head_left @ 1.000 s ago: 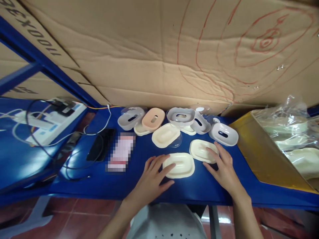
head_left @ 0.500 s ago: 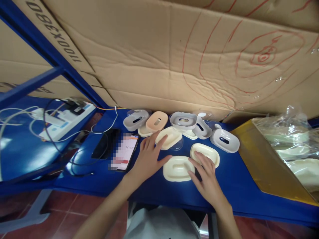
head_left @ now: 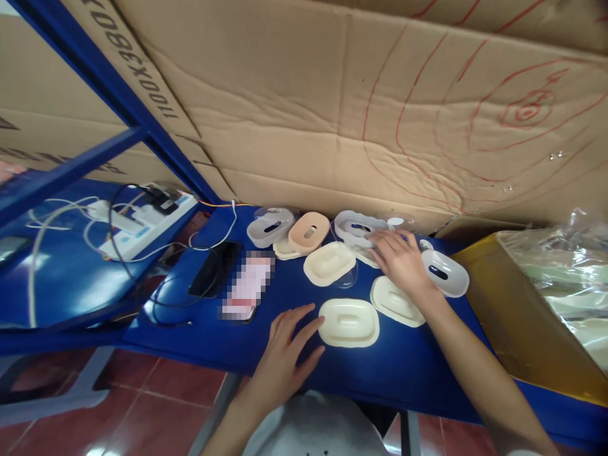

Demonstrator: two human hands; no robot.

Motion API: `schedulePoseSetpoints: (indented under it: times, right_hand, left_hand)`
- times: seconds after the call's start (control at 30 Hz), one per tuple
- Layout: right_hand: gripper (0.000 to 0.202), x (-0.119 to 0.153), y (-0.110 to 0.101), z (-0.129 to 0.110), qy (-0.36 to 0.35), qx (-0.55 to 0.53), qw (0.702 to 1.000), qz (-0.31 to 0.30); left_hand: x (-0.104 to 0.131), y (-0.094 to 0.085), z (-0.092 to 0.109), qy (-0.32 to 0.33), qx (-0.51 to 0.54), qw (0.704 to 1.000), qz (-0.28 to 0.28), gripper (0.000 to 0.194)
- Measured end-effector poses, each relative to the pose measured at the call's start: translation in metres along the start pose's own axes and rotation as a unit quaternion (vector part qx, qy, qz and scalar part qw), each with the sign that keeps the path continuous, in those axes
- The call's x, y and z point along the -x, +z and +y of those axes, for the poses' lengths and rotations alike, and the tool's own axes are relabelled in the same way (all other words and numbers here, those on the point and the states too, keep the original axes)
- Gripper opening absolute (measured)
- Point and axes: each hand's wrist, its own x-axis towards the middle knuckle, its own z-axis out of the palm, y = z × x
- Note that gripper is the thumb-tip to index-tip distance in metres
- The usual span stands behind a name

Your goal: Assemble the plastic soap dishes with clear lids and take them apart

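My left hand (head_left: 287,351) is open with fingers spread, its fingertips at the left edge of a cream oval dish (head_left: 349,323) lying near the front of the table. Farther back, my right hand (head_left: 403,259) reaches over the grey pieces, fingers stretched out and slightly bent. Its fingertips are by the right end of a wavy grey dish with a slot (head_left: 358,229). Whatever lies under the palm is hidden. Below my right wrist sits another cream dish (head_left: 394,301), partly covered by the forearm. A third cream dish (head_left: 329,263) rests between the hands, tilted on a clear piece.
A peach slotted dish (head_left: 308,233) and a grey one (head_left: 270,228) stand at the back left, another grey one (head_left: 446,273) at right. Phones (head_left: 249,285), cables and a power strip (head_left: 152,225) lie left. A box (head_left: 498,297) with plastic-wrapped pieces borders the right; cardboard (head_left: 285,95) rises behind.
My right hand has left the cream dishes and moved back over the grey pieces. My left hand has drawn back toward the front, beside the front cream dish. The view has shifted slightly.
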Motion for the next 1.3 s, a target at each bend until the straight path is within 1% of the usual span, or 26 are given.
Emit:
schedulePoseSetpoints:
  times: [0.03, 0.1, 0.13, 0.17, 0.23, 0.27, 0.3, 0.33, 0.4, 0.47, 0.5, 0.53, 0.6, 0.67, 0.7, 0.73, 0.77, 0.8, 0.87, 0.9, 0.93, 0.97, 1.03, 1.1, 1.17, 1.3]
  right_hand:
    - [0.022, 0.009, -0.004, -0.006, 0.009, 0.001, 1.0, 0.02]
    - [0.025, 0.037, -0.016, -0.022, 0.033, -0.009, 0.997, 0.063]
    - [0.027, 0.055, -0.022, -0.033, 0.049, -0.021, 0.995, 0.081]
    - [0.03, 0.073, -0.027, -0.044, 0.074, -0.059, 0.991, 0.092]
    - [0.033, 0.109, -0.034, -0.065, 0.129, -0.148, 0.976, 0.093]
    - [0.032, 0.125, -0.035, -0.074, 0.164, -0.196, 0.963, 0.083]
    - [0.031, 0.139, -0.035, -0.081, 0.201, -0.245, 0.946, 0.064]
    - [0.031, 0.15, -0.033, -0.085, 0.236, -0.296, 0.925, 0.038]
    - [0.034, 0.165, -0.028, -0.087, 0.298, -0.39, 0.871, -0.015]
    - [0.042, 0.169, -0.022, -0.083, 0.352, -0.459, 0.815, -0.044]
    - [0.047, 0.167, -0.02, -0.08, 0.376, -0.483, 0.789, -0.05]
    - [0.05, 0.164, -0.019, -0.078, 0.399, -0.501, 0.766, -0.056]
    - [0.054, 0.153, -0.016, -0.075, 0.432, -0.518, 0.734, -0.081]
    - [0.057, 0.14, -0.014, -0.074, 0.451, -0.515, 0.719, -0.121]
    - [0.058, 0.133, -0.013, -0.074, 0.45, -0.507, 0.722, -0.138]
    - [0.059, 0.127, -0.012, -0.073, 0.438, -0.497, 0.734, -0.149]
    - [0.058, 0.122, -0.011, -0.072, 0.414, -0.48, 0.758, -0.152]
    - [0.057, 0.118, -0.01, -0.071, 0.378, -0.456, 0.792, -0.148]
    - [0.055, 0.116, -0.009, -0.069, 0.283, -0.383, 0.869, -0.134]
    - [0.059, 0.117, -0.009, -0.068, 0.235, -0.339, 0.901, -0.136]
    - [0.067, 0.12, -0.008, -0.067, 0.195, -0.295, 0.924, -0.143]
    - [0.077, 0.124, -0.008, -0.067, 0.164, -0.255, 0.94, -0.152]
    - [0.095, 0.133, -0.007, -0.069, 0.127, -0.192, 0.959, -0.166]
    - [0.102, 0.14, -0.006, -0.073, 0.109, -0.151, 0.969, -0.16]
    - [0.101, 0.145, -0.005, -0.076, 0.096, -0.132, 0.975, -0.15]
    - [0.095, 0.148, -0.002, -0.077, 0.082, -0.122, 0.979, -0.14]
  left_hand:
    - [0.0, -0.002, -0.002, -0.004, 0.006, 1.0, 0.004, 0.047]
    - [-0.004, -0.004, -0.004, -0.002, 0.024, 1.0, 0.013, 0.052]
    - [-0.009, -0.003, -0.004, 0.002, 0.038, 0.999, 0.03, 0.057]
    - [-0.015, -0.002, -0.002, 0.007, 0.054, 0.997, 0.056, 0.065]
    - [-0.03, 0.002, 0.002, 0.022, 0.097, 0.988, 0.118, 0.083]
    - [-0.039, 0.004, 0.004, 0.031, 0.12, 0.983, 0.138, 0.092]
    - [-0.049, 0.005, 0.007, 0.042, 0.143, 0.979, 0.141, 0.098]
    - [-0.057, 0.004, 0.008, 0.053, 0.161, 0.979, 0.118, 0.102]
    - [-0.071, 0.001, 0.01, 0.08, 0.181, 0.98, 0.018, 0.103]
    - [-0.077, -0.005, 0.009, 0.091, 0.18, 0.976, -0.081, 0.101]
    - [-0.077, -0.007, 0.007, 0.085, 0.177, 0.974, -0.11, 0.1]
    - [-0.074, -0.01, 0.005, 0.071, 0.175, 0.974, -0.124, 0.1]
    - [-0.065, -0.011, 0.001, 0.033, 0.179, 0.975, -0.128, 0.101]
    - [-0.053, -0.011, -0.002, 0.003, 0.195, 0.97, -0.142, 0.103]
    - [-0.047, -0.009, -0.003, -0.008, 0.201, 0.968, -0.147, 0.103]
    - [-0.042, -0.007, -0.003, -0.018, 0.202, 0.968, -0.146, 0.103]
    - [-0.038, -0.005, -0.004, -0.029, 0.197, 0.97, -0.14, 0.103]
    - [-0.035, -0.003, -0.006, -0.042, 0.188, 0.973, -0.126, 0.103]
    - [-0.033, 0.002, -0.009, -0.069, 0.163, 0.98, -0.092, 0.105]
    - [-0.033, 0.005, -0.01, -0.078, 0.153, 0.982, -0.079, 0.107]
    - [-0.033, 0.008, -0.012, -0.082, 0.145, 0.983, -0.07, 0.107]
    - [-0.034, 0.011, -0.013, -0.082, 0.139, 0.985, -0.065, 0.106]
    - [-0.035, 0.016, -0.015, -0.067, 0.128, 0.987, -0.069, 0.103]
    - [-0.035, 0.02, -0.016, -0.051, 0.118, 0.989, -0.077, 0.101]
    - [-0.034, 0.023, -0.015, -0.045, 0.11, 0.989, -0.085, 0.102]
    - [-0.031, 0.025, -0.013, -0.055, 0.093, 0.989, -0.101, 0.104]
